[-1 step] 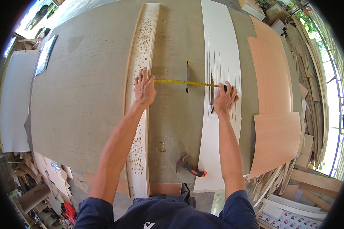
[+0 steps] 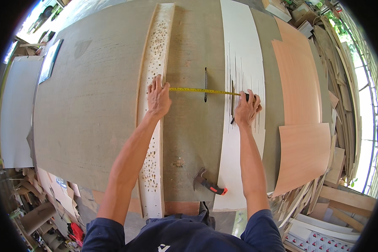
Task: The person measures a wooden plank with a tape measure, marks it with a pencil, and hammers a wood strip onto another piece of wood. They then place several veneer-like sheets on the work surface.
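Observation:
A yellow tape measure blade (image 2: 193, 90) is stretched across the gap between a long white board with raised edges (image 2: 151, 185) and a flat white panel (image 2: 233, 168). At the pierced board's right edge, my left hand (image 2: 158, 98) grips the blade's end, fingers resting on the board. My right hand (image 2: 248, 111) is wrapped round the dark tape measure case (image 2: 250, 97) over the flat panel, which bears several thin dark lines. Under the blade lies a slim dark pen-like rod (image 2: 206, 77). A narrow dark strip (image 2: 232, 101) sits beside my right hand.
A hammer with a black and red handle (image 2: 212, 186) lies nearer me on the large grey-brown worktable (image 2: 88, 122). Thin pinkish wood sheets (image 2: 304, 155) overlap at the right. Wood offcuts (image 2: 338, 84) are piled beyond them. A pale sheet (image 2: 21, 113) stands past the left edge.

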Available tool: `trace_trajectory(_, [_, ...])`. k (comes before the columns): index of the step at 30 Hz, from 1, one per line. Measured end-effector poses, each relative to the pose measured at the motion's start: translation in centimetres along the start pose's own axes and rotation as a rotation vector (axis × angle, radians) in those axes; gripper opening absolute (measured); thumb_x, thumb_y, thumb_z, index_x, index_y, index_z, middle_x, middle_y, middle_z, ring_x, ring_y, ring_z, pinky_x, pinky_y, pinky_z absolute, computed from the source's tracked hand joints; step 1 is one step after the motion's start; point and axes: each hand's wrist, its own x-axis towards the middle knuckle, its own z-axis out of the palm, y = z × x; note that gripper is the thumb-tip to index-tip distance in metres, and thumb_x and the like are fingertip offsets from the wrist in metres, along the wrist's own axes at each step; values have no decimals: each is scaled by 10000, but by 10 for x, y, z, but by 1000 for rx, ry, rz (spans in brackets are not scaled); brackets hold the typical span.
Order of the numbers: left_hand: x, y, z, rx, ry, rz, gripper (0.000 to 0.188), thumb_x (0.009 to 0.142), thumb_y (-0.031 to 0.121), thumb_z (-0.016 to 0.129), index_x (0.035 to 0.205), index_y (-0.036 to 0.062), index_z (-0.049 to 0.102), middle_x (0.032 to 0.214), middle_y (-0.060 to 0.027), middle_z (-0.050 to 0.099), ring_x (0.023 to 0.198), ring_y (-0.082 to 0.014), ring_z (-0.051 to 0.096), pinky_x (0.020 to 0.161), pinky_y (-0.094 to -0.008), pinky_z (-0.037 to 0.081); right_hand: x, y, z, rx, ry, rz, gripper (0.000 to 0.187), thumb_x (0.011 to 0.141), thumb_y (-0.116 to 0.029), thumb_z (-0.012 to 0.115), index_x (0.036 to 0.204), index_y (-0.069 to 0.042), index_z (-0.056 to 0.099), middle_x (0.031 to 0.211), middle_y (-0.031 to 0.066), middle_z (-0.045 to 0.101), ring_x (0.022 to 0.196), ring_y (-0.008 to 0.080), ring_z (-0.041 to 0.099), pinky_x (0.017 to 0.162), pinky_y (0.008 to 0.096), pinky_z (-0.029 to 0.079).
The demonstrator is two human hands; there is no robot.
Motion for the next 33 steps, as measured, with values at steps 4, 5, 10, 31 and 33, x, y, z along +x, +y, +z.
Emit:
trace_trajectory(4, [-16, -5, -5, -102, 118, -81, 499, 843, 119, 669, 1303, 38, 495, 1509, -265, 269, 1404, -409, 282, 1107, -502, 277, -1, -8, 3, 26, 88, 4, 257, 865, -107, 659, 1105, -195, 636, 1335, 8, 470, 1269, 307, 362, 967, 549, 291])
trace_trajectory(5, [-26, 0, -13, -178, 174, -159, 585, 866, 170, 671, 1385, 53, 427, 1525, -276, 234, 1416, -418, 258, 1124, -526, 241, -2, -8, 4, 27, 82, 11, 257, 865, -107, 659, 1105, -195, 636, 1335, 8, 470, 1269, 307, 362, 967, 549, 291])
trace_trajectory(10, [-153, 29, -67, -151, -30, -587, 1120, 709, 403, 826, 1547, 86, 154, 1543, -313, 127, 1453, -439, 108, 1136, -597, 124, -2, -6, -1, 15, 99, 42, 224, 878, -100, 640, 1081, -188, 674, 1302, 7, 523, 1248, 290, 396, 979, 507, 299])
trace_trajectory(31, [-288, 68, -64, -77, -44, -799, 1092, 567, 345, 849, 1519, 176, 341, 1408, -303, 287, 1329, -468, 260, 1064, -622, 225, -1, -9, 1, 54, 142, 21, 226, 851, -91, 666, 1056, -185, 682, 1259, 7, 548, 1229, 295, 397, 975, 516, 301])
trace_trajectory(33, [-288, 68, -64, -74, -47, -797, 1086, 568, 345, 848, 1517, 176, 347, 1408, -303, 289, 1327, -468, 262, 1065, -620, 226, -2, -10, 1, 60, 143, 18, 227, 851, -92, 665, 1058, -183, 683, 1257, 6, 548, 1227, 294, 398, 974, 516, 301])
